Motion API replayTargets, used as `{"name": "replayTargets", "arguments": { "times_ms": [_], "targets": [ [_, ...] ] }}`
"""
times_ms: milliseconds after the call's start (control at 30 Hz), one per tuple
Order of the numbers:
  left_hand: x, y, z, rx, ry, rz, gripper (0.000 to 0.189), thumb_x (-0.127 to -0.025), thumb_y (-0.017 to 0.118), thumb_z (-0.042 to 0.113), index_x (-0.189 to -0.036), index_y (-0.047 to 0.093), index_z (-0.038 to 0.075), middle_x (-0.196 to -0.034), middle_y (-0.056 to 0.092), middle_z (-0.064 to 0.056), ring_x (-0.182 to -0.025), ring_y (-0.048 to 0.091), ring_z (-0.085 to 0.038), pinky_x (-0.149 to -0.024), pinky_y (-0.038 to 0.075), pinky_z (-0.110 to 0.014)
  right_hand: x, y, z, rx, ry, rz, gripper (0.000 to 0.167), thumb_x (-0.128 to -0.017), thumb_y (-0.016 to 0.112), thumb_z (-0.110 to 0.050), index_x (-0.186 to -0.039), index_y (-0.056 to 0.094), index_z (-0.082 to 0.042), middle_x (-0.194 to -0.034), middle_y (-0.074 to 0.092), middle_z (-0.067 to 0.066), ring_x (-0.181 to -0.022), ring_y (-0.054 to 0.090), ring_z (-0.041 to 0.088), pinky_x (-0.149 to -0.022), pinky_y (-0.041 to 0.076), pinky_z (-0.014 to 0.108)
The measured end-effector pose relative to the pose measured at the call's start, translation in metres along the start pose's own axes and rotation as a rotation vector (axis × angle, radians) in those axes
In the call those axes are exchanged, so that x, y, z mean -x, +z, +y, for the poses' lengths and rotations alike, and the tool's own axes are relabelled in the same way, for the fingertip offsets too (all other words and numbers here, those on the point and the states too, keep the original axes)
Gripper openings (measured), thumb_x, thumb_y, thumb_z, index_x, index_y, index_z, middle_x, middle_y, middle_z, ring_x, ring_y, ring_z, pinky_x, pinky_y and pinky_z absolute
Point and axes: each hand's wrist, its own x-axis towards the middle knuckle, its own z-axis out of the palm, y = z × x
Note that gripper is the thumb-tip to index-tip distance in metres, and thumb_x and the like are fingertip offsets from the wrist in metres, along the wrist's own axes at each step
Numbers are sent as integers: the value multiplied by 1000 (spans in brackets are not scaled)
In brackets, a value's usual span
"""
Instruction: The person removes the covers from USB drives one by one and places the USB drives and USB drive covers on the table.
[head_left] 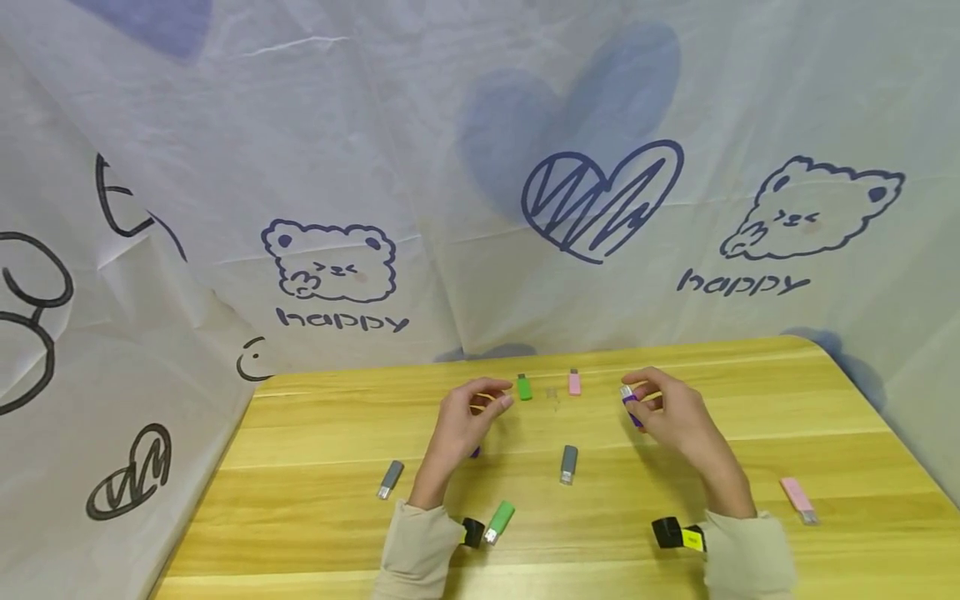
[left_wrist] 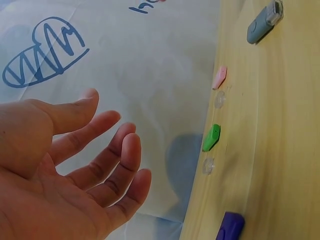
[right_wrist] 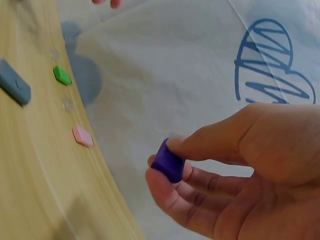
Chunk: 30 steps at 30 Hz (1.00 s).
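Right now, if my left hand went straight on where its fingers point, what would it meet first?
Your left hand would probably meet the far green USB stick first, though height is hard to judge.

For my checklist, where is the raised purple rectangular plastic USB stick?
Right of centre in the head view, the right hand pinches the purple USB stick, to the right of the far pink rectangular plastic USB stick.

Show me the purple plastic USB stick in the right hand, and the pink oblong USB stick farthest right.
Purple plastic USB stick point(right_wrist: 169, 166): right wrist view, on purple body.
Pink oblong USB stick point(head_left: 797, 497): head view, on pink casing.
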Motion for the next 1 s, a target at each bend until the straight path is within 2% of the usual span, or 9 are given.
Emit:
{"name": "replayTargets", "arguments": {
  "times_ms": [267, 433, 533, 667, 733, 1000],
  "targets": [
    [0, 6, 5, 58, -8, -28, 22, -100, 69, 13, -119, 74, 3, -109, 72, -12, -98, 69, -32, -86, 59, -46, -2, 16, -14, -55, -49, -5, 22, -94, 71, 1, -116, 68, 5, -104, 69, 18, -91, 71, 31, -64, 60, 27],
    [0, 11, 6, 124, 5, -23, 20, -100, 67, 7, -117, 73, -3, -112, 71, -19, -97, 69, -37, -85, 58, -52, -3, 26, -20, -82, -73, -22, 21, -94, 72, 1, -114, 70, 5, -103, 70, 16, -90, 73, 30, -65, 61, 28],
    [0, 13, 7, 145, 2, -29, 20, -100, 67, 6, -116, 73, -4, -114, 70, -23, -97, 69, -37, -85, 59, -49, -3, 32, -23, -107, -95, -27, 20, -93, 73, 1, -112, 71, 4, -102, 70, 15, -88, 73, 30, -64, 61, 29],
    [-1, 15, 8, 158, -12, -41, 20, -99, 69, 9, -115, 73, -3, -115, 70, -22, -97, 69, -33, -84, 58, -34, -3, 41, -28, -162, -123, -22, 16, -92, 74, 2, -108, 73, 4, -100, 72, 15, -86, 74, 30, -66, 62, 31],
    [-1, 15, 8, 180, -14, -42, 20, -99, 69, 8, -115, 73, -4, -113, 71, -21, -95, 69, -33, -83, 58, -31, -3, 44, -31, -184, -132, -16, 15, -91, 75, 2, -106, 74, 3, -99, 73, 15, -85, 74, 30, -66, 62, 31],
    [-1, 17, 12, 251, -23, -85, 21, -100, 68, 8, -117, 72, -5, -109, 72, -20, -93, 70, -38, -83, 59, -31, -4, 59, -38, -190, -158, 22, 13, -88, 80, -2, -101, 78, 0, -101, 75, 14, -86, 75, 30, -68, 62, 29]
  ]
}}
